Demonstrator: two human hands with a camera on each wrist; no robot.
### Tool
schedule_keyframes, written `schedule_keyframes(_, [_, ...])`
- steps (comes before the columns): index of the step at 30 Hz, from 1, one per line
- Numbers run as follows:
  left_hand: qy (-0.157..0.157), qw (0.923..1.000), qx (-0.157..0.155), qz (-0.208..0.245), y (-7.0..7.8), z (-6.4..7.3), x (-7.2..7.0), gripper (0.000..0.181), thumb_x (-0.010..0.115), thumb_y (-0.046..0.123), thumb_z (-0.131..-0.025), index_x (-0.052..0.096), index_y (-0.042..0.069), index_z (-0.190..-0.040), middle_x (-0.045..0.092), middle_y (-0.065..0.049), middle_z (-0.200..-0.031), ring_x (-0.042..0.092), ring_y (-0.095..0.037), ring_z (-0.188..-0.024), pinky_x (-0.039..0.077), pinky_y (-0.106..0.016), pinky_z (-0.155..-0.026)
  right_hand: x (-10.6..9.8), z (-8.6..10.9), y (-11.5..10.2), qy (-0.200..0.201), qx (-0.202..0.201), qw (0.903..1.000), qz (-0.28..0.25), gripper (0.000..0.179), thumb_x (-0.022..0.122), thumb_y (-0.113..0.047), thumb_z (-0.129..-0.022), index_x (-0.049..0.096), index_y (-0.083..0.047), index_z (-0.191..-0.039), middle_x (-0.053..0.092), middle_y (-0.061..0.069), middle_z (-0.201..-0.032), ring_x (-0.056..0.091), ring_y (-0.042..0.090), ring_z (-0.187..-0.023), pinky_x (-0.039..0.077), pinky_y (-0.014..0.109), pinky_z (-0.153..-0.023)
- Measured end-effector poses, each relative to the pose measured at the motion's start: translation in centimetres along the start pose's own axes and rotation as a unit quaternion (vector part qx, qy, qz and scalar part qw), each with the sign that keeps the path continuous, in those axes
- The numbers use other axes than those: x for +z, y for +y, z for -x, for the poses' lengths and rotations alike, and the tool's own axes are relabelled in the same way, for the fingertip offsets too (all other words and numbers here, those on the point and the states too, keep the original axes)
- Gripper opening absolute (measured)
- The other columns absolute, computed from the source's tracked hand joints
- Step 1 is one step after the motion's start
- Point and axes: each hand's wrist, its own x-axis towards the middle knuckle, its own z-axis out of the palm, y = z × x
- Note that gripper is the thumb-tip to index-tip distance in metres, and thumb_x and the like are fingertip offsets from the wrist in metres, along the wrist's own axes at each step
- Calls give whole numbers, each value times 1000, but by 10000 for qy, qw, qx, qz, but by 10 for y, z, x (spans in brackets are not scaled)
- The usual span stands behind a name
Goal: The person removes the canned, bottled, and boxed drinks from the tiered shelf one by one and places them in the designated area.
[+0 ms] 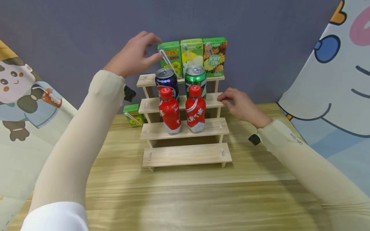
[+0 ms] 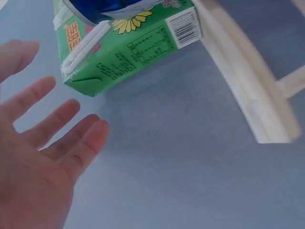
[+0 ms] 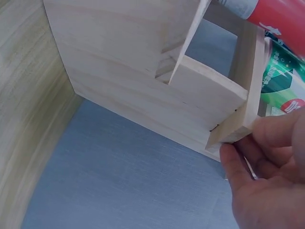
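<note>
My left hand (image 1: 136, 53) is raised at the upper left, fingers apart, beside a green drink carton (image 1: 174, 53) with a white straw. In the left wrist view a gap shows between the fingers and that carton (image 2: 112, 62). My right hand (image 1: 238, 104) holds the right end of a stepped wooden display shelf (image 1: 186, 155), at its second tier from the top. Thumb and fingers pinch the board end (image 3: 238, 126) in the right wrist view. Two more cartons, a yellow-green one (image 1: 191, 56) and a brown-green one (image 1: 215, 61), share the top tier.
A dark blue can (image 1: 166, 81) and a green can (image 1: 196, 78) stand on the second tier. Two red bottles (image 1: 170, 115) stand below them. Another green carton (image 1: 133, 110) is on the wooden table (image 1: 185, 199), left of the shelf. A grey-blue wall (image 1: 185, 19) rises behind.
</note>
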Motion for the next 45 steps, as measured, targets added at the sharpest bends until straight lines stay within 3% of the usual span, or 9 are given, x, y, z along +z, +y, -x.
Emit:
schedule_keyframes(8, [-247,9991,110,-316,9,-21,-2,49,46,36,-98,42,12,-141,41,-10,-135,41,-27,-116,37,-44,-95,0,-1,-6,-58,-36,10000,-11,17,55,-1,-94,66,-4,-107,59,7,-104,54,26,-97,43,44,-84])
schedule_keyframes(16, [-231,9986,226,-412,10,-22,-4,43,46,30,-99,51,6,-134,44,-12,-132,41,-28,-115,38,-43,-94,0,-4,-9,-38,-60,10000,-19,17,55,-1,-94,65,-4,-107,58,7,-104,54,25,-96,44,43,-83])
schedule_keyframes(28, [-213,9989,47,-412,15,-22,-2,30,53,19,-97,55,8,-125,52,-9,-122,39,-25,-114,37,-40,-94,0,-3,-10,-65,7,10000,-49,17,55,0,-94,65,-3,-107,58,8,-104,54,25,-97,44,44,-84])
schedule_keyframes(32, [-85,9992,-82,-392,20,-19,1,28,51,14,-97,52,10,-125,49,-8,-124,37,-25,-118,37,-39,-96,0,-4,-9,-75,25,10000,-33,17,55,0,-94,65,-3,-107,58,7,-104,54,25,-98,43,44,-85])
schedule_keyframes(36, [236,9987,-371,-270,18,-12,0,29,51,13,-97,51,12,-126,47,-6,-127,34,-23,-118,39,-37,-95,0,-4,-7,-88,39,10000,-25,17,55,-1,-94,66,-4,-106,58,8,-104,54,26,-97,43,44,-84])
schedule_keyframes(41, [636,9965,-528,-73,3,3,-9,30,52,11,-96,52,10,-126,48,-7,-126,35,-22,-112,39,-35,-91,0,-1,-3,-30,25,10000,-26,17,55,0,-93,66,-3,-106,59,8,-103,54,26,-95,43,46,-84])
schedule_keyframes(45, [856,9948,-550,-33,-13,24,-17,29,53,9,-95,53,6,-124,50,-10,-124,35,-24,-109,37,-38,-87,-1,1,-2,-11,13,10000,-24,17,55,1,-93,66,-3,-105,59,8,-103,55,26,-95,43,47,-84])
